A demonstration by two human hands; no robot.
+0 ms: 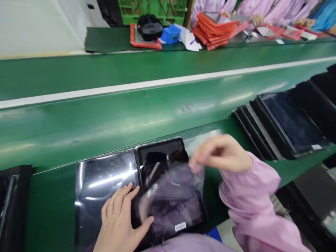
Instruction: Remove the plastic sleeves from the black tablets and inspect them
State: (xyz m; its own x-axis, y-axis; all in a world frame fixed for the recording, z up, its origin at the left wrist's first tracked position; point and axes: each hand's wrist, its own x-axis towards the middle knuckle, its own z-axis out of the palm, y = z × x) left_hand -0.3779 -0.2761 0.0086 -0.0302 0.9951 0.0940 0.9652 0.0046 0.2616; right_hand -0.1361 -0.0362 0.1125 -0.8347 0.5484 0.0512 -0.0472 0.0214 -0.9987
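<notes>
A black tablet (pixel 162 157) lies on the green bench, partly covered by a clear plastic film (pixel 173 199) with a small white label. My right hand (pixel 220 154) pinches the film's upper edge and holds it lifted off the screen. My left hand (pixel 119 220) lies spread over the tablet's lower left edge, with the thumb on the film. To its left sits a second dark tablet in a shiny plastic sleeve (pixel 105 185), touching the first tablet and partly under my left fingers.
Several black tablets (pixel 291 122) stand in a row at right, and a dark object (pixel 13 206) lies at far left. Beyond a green conveyor belt (pixel 131 94), co-workers in pink smocks (pixel 252 10) handle orange-red cases (pixel 215 33) near a blue bin (pixel 171 34).
</notes>
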